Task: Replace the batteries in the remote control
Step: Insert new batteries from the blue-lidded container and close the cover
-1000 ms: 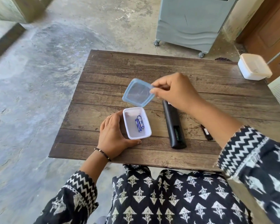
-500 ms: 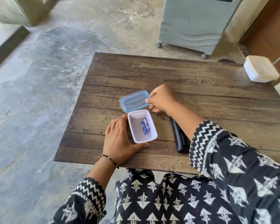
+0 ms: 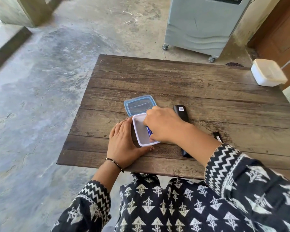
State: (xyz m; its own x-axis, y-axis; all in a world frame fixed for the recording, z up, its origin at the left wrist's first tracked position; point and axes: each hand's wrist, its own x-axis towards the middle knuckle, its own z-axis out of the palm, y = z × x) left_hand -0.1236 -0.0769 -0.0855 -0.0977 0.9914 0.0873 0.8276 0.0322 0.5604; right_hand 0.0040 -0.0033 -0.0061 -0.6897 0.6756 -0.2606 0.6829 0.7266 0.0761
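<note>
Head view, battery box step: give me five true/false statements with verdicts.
1. The blue lid lies flat on the table, off the small white box. True.
2. The left hand is lifting the white box clear of the table. False: the box sits on the table and the hand steadies its side.
3. The right hand reaches into the white box where the blue batteries lie. True.
4. The black remote is held in the right hand. False: it lies on the table, partly hidden under the right forearm.
5. The closed white container stands beside the blue lid. False: it stands apart, at the table's far right corner.
</note>
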